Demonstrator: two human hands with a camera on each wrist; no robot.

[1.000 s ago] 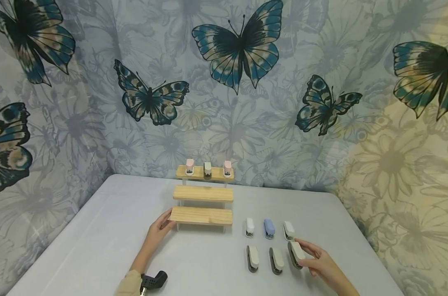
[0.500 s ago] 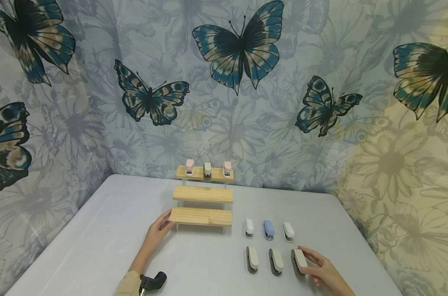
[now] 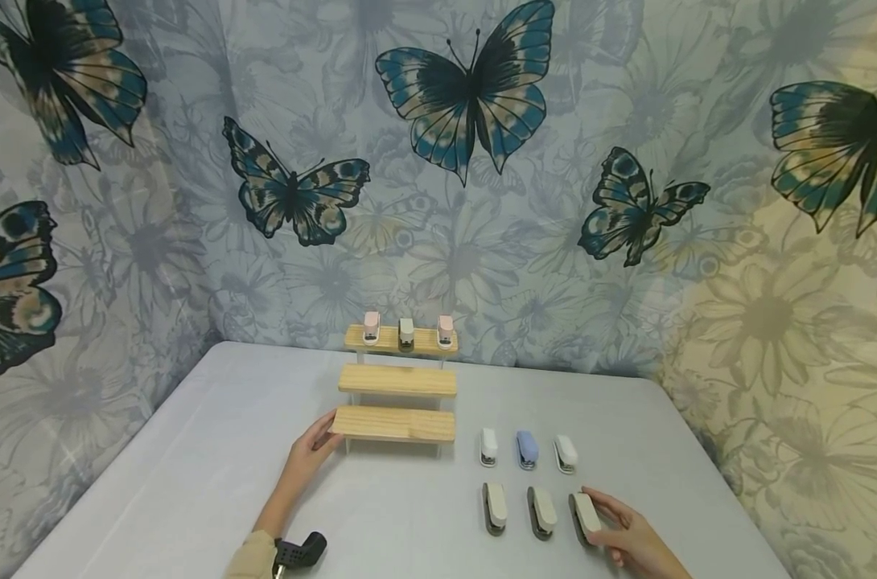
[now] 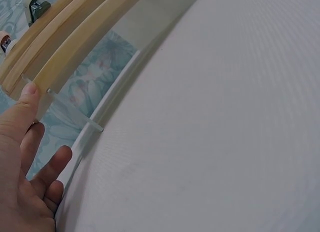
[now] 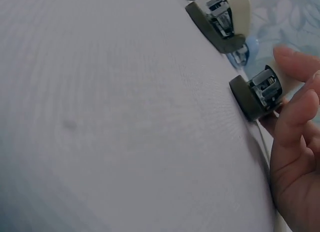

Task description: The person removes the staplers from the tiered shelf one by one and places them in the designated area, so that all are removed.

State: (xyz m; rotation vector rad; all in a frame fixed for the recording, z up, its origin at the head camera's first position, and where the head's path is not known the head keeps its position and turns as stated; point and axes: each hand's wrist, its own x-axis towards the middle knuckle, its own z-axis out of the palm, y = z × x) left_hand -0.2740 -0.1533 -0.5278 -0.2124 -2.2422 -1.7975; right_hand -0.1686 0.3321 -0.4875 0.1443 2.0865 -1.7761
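At the front right of the head view, my right hand holds a cream stapler with a dark base between thumb and fingers. The right wrist view shows the same stapler from its open metal front end, its base close over the white tabletop. To its left lie two matching cream staplers in the same row. My left hand grips the left end of the lowest board on a three-tier wooden display stand. In the left wrist view, the thumb presses that board end.
Behind the cream row lie a white stapler, a blue stapler and another white stapler. The stand's top board carries two pink staplers with a cream one between them. Butterfly-print fabric rises behind the table.
My right hand has moved the cream stapler toward the table's front and slightly right, bringing it level with the other two cream ones. The left hand has stayed at the stand.
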